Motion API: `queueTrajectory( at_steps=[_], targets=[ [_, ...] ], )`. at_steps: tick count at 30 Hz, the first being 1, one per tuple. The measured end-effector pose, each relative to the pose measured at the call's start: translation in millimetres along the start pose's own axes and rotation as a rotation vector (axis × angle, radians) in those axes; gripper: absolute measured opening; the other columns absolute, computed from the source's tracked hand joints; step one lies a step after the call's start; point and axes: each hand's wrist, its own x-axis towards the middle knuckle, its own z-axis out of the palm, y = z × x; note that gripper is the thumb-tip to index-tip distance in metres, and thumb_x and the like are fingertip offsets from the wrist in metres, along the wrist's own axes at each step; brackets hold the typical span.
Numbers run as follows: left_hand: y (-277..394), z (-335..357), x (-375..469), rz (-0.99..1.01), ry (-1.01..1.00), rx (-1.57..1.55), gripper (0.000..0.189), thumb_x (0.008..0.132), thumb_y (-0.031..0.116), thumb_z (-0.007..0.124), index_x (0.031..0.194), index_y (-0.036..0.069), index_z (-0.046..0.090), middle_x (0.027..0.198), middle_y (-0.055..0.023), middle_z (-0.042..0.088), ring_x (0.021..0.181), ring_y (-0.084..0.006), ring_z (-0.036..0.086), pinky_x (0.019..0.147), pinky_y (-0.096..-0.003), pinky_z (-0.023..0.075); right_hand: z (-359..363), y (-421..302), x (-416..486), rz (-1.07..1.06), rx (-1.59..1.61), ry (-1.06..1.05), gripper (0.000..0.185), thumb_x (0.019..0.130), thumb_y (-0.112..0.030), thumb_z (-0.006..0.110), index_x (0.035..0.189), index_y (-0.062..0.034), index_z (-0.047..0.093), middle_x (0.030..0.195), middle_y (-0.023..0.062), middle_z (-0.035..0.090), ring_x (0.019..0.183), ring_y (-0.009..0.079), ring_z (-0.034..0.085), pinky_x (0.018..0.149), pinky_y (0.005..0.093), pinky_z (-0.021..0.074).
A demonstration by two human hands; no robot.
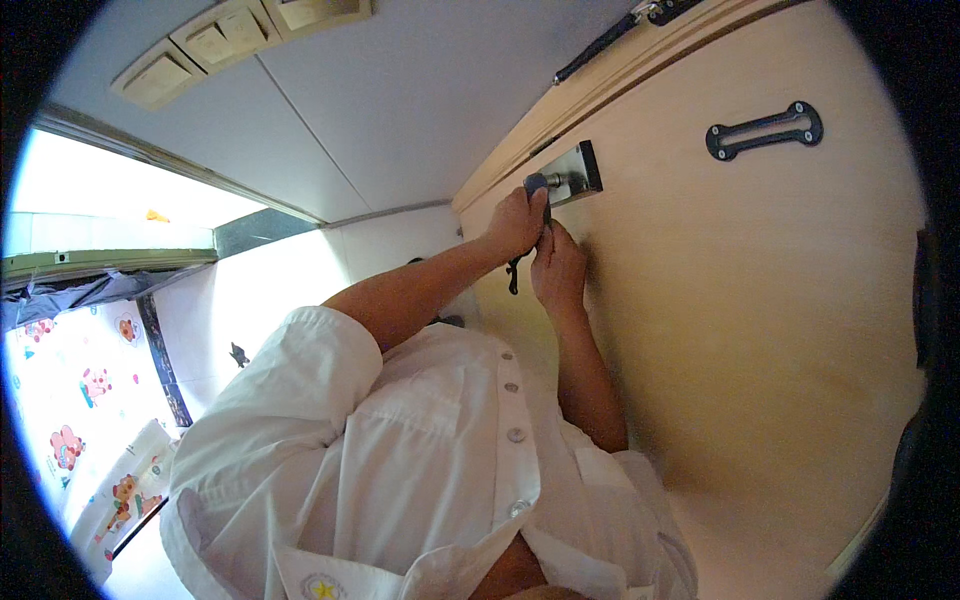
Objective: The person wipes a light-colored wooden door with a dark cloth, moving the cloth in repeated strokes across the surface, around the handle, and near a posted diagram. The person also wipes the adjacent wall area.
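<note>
A metal lock plate with a black edge (579, 171) is fixed to a pale wood-grain door (720, 300). From its metal spindle, a dark lever handle (535, 182) points downward. My left hand (516, 223) is wrapped around the upper part of this handle, with the thumb along it. Just below, my right hand (560, 266) pinches the handle's lower end between thumb and fingers. A thin black piece (514, 276) hangs beside the hands; what it joins is hidden by my fingers.
Higher on the door is a black pull handle (765, 132) held by screws. A black rod (600, 46) sits at the frame. Wall switches (225, 36) are at upper left. A bright window opening and patterned curtain (94, 386) are at left, near a small black hook (238, 354).
</note>
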Motion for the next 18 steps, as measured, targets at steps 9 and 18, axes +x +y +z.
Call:
queueTrajectory(
  at_steps=[9,18],
  targets=[
    [-16.4,21.1,-9.2,0.051,0.149,-0.186,0.055,0.107,0.047,0.040,0.097,-0.003,0.060,0.086,-0.0293,0.065,0.082,-0.0471,0.063,0.076,-0.0543,0.0457,-7.0,-3.4,9.7,-0.082,-0.168,-0.076,0.028,0.102,-0.023,0.048,0.106,0.0004,0.062,0.095,0.0256,0.064,0.090,0.0469,0.061,0.078,0.0539,0.0479],
    [-25.3,25.2,-1.1,0.062,0.129,-0.181,0.057,0.108,0.049,0.039,0.097,-0.004,0.060,0.085,-0.0276,0.064,0.081,-0.0441,0.061,0.075,-0.0522,0.0457,-3.0,1.9,16.7,-0.087,-0.128,-0.074,0.025,0.102,-0.020,0.048,0.099,0.0008,0.062,0.089,0.0245,0.063,0.084,0.0459,0.059,0.075,0.0529,0.0465]
  ],
)
